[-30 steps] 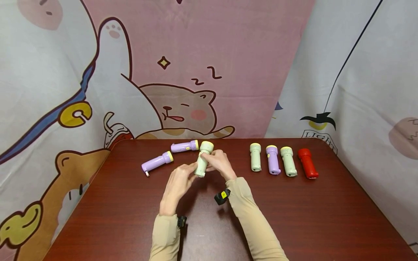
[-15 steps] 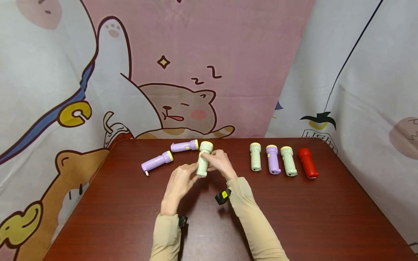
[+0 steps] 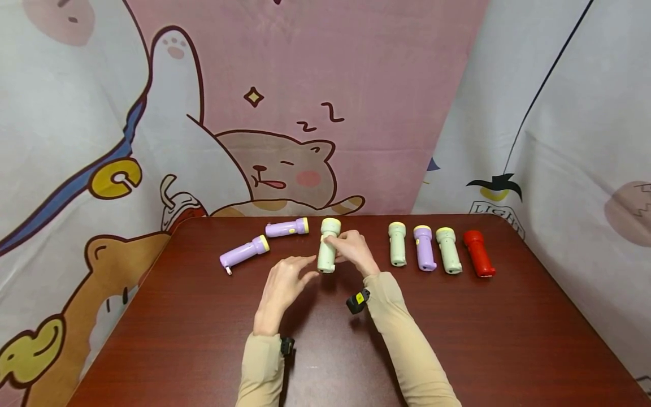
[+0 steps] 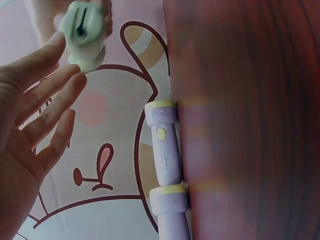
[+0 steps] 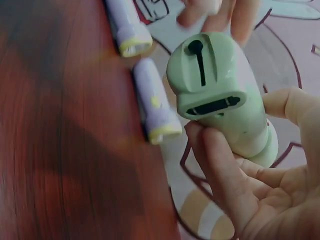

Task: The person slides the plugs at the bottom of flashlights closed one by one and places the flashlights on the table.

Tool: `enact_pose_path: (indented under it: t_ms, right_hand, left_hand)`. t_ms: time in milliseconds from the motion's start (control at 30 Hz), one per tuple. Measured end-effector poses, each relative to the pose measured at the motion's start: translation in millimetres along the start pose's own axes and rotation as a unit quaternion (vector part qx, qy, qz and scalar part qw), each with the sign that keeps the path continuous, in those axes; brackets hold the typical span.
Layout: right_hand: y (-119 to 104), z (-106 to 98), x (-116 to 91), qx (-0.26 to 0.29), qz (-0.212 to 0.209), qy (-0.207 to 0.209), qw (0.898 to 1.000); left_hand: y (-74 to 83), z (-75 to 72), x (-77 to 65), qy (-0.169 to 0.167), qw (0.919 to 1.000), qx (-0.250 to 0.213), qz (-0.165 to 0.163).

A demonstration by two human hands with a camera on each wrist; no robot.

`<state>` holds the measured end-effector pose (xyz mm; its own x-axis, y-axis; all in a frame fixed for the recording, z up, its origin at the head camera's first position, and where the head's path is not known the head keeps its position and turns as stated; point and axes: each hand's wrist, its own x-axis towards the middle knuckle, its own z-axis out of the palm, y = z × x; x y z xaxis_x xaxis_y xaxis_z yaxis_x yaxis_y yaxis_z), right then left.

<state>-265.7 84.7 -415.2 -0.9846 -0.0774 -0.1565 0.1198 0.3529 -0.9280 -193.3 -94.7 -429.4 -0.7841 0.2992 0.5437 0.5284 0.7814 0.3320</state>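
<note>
A pale green flashlight (image 3: 328, 246) is held above the table, its yellow-rimmed head pointing away. My right hand (image 3: 356, 250) grips its body between thumb and fingers. In the right wrist view the flashlight's tail end (image 5: 212, 75) shows a dark slot, with the right hand's fingers (image 5: 225, 170) around its body. My left hand (image 3: 286, 284) is just left of the flashlight, its fingers loosely extended and holding nothing. In the left wrist view the left fingertips (image 4: 75, 75) appear close to the green flashlight (image 4: 82, 30).
Two purple flashlights, one farther back (image 3: 287, 228) and one nearer (image 3: 244, 252), lie on the left of the brown table (image 3: 488, 339). To the right lie a green (image 3: 397, 244), a purple (image 3: 424, 249), another green (image 3: 448, 251) and a red flashlight (image 3: 478, 254). A printed cloth (image 3: 386, 113) hangs behind.
The right hand has moved a little right with the green flashlight, which stands more upright in the head view. The left hand has come away from its tail end.
</note>
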Motion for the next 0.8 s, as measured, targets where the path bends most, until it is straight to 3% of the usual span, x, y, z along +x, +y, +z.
enact_pose_path:
  t_ms: [367,633,800]
  right_hand:
    - [29.5,-45.4,25.1,-0.106,0.016,0.075,0.991]
    - [46.4,-56.1,42.5,-0.201,0.056,0.106,0.972]
    - [49.4,-57.4,47.9,-0.246,0.055,0.112,0.961]
  left_hand:
    - [-5.9,-4.1,-3.2,0.023,0.9996,0.000,-0.015]
    - [-6.1,-3.0,-3.6,0.015,0.9997,-0.007,-0.018]
    - [-6.3,-2.5,-4.4,0.015,0.9996,-0.006,-0.021]
